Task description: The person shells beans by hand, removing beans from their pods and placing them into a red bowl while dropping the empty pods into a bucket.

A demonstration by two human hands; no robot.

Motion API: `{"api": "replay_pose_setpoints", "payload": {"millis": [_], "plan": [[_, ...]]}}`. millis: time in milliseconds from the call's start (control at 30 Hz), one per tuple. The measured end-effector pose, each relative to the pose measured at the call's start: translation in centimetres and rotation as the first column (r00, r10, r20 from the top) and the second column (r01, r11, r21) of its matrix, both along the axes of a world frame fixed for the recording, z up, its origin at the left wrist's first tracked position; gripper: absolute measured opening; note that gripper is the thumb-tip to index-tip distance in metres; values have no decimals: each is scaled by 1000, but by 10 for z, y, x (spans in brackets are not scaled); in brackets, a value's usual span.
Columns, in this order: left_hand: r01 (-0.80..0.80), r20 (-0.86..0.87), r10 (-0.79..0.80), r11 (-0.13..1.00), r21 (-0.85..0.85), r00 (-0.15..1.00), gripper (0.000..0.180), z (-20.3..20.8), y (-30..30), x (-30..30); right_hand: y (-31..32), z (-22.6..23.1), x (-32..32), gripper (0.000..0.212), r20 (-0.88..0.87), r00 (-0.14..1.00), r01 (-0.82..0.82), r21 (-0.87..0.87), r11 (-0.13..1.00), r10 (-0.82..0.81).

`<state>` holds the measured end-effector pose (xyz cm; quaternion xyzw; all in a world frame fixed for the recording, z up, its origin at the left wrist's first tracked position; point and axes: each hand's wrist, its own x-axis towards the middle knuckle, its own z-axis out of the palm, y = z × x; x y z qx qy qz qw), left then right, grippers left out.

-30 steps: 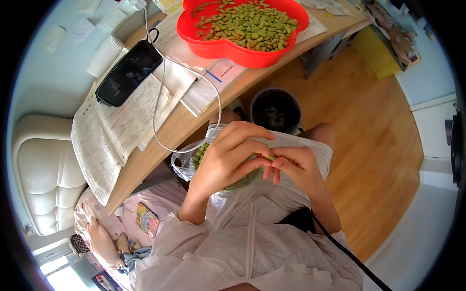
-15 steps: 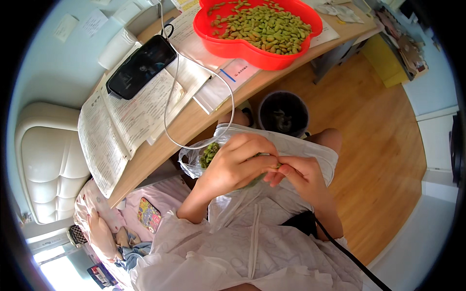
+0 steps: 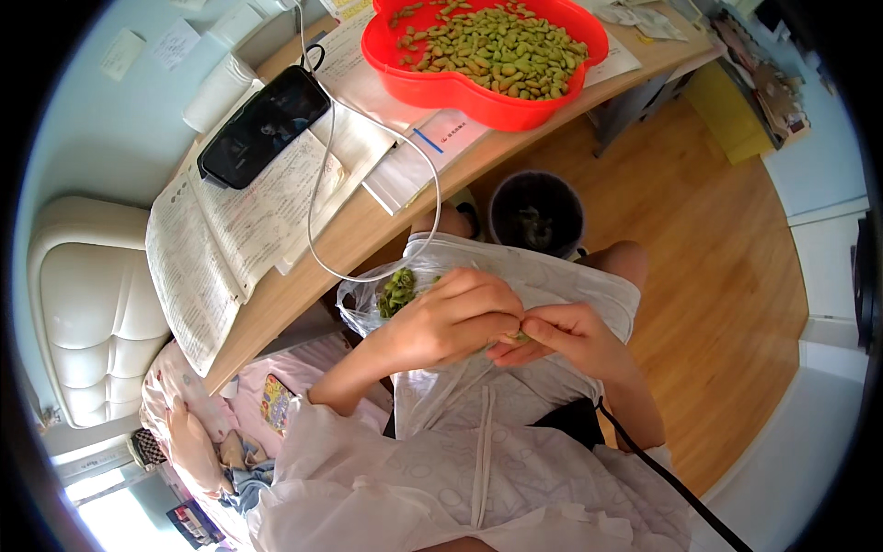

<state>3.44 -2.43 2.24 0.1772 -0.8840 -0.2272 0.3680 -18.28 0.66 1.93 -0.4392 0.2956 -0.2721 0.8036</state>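
Note:
Above my lap, both hands meet fingertip to fingertip on a small green bean pod (image 3: 520,338), mostly covered by the fingers. My left hand (image 3: 460,317) is closed with its fingertips pinching the pod's left side. From the right, my right hand (image 3: 578,339) pinches it between thumb and fingers. A clear plastic bag (image 3: 361,302) holding green pods (image 3: 397,293) lies on my lap beside the left hand. On the desk ahead, a red lobed bowl (image 3: 501,112) contains many shelled green beans (image 3: 501,51).
A dark waste bin (image 3: 536,213) stands on the floor below the desk (image 3: 340,267). A phone (image 3: 265,127), a white cable (image 3: 440,184) and open printed papers (image 3: 221,239) lie on the desk. A black cable (image 3: 662,485) runs past my right forearm.
My hands have shifted slightly; the left fingers have drawn in lower and the left forearm lies further left. The right thumb now presses on the pod. The bowl stays in place.

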Motion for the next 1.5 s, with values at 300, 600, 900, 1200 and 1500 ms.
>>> {"api": "replay_pose_setpoints", "payload": {"millis": [300, 600, 900, 1200, 1500], "plan": [[24, 55, -19, 997, -77, 998, 24, -1, -3, 2, 3, -5, 0, 23, -365, 929, -80, -371, 925, -66], [-65, 26, 64, 996, 66, 998, 20, 2, -11, 8, 6, -4, 14, 18, -256, 940, 126, -354, 927, -226], [-249, 28, 282, 883, -398, 959, 29, -8, 4, 0, 12, -14, 23, 17, -261, 861, 320, -388, 864, -436], [-143, 65, 166, 953, -268, 984, 26, -1, -1, -2, 11, -2, 24, 17, -301, 825, 327, -436, 839, -478], [-10, 21, 17, 965, -263, 1000, 26, -8, -3, 1, 9, -4, 21, 17, -278, 890, 280, -292, 915, -361]]}}
